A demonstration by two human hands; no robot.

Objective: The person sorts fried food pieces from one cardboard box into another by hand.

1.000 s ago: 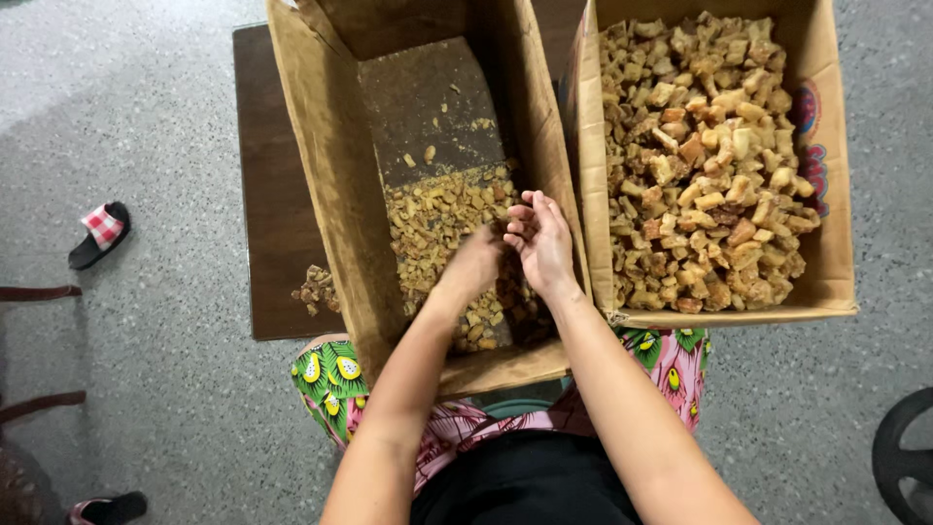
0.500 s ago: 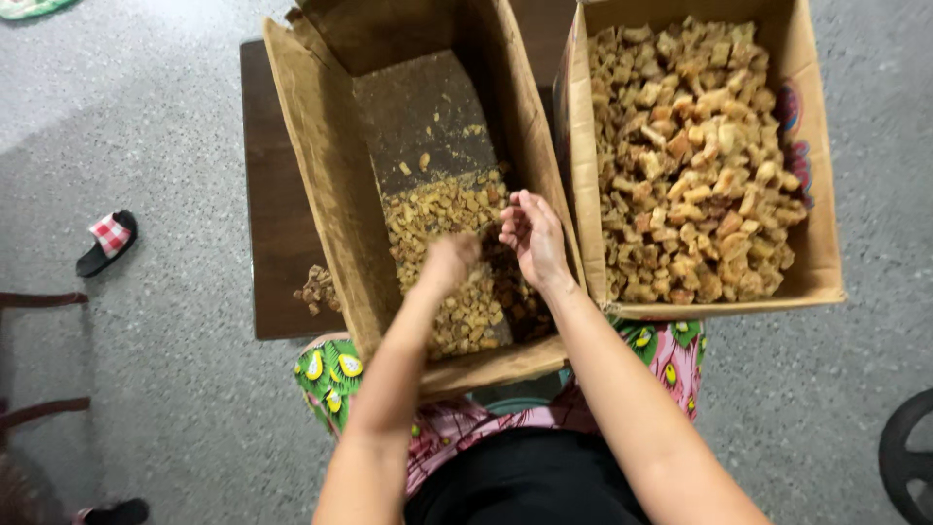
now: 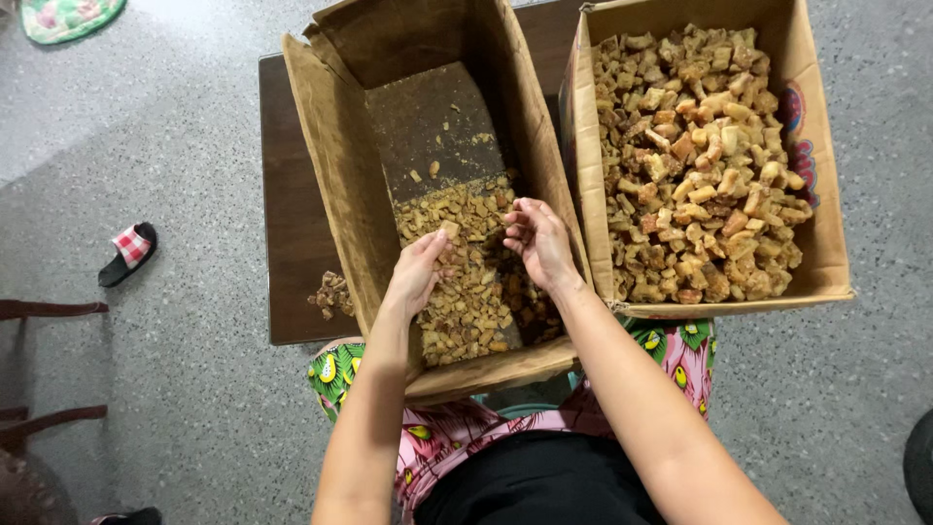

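Two cardboard boxes sit side by side on a dark low table. The left box holds small tan broken pieces heaped at its near end. The right box is filled with larger tan chunks. My left hand hovers inside the left box, cupped around one small tan piece at its fingertips. My right hand is beside it over the same heap, fingers curled; whether it holds anything is hidden.
A small pile of brown scraps lies on the table left of the left box. A black sandal with a checked strap rests on the speckled grey floor. Dark wooden chair parts stand at the left edge.
My hands, pressed together a second ago, have drawn apart over the heap. The left hand has moved left with a small piece in it. The view has shifted slightly.
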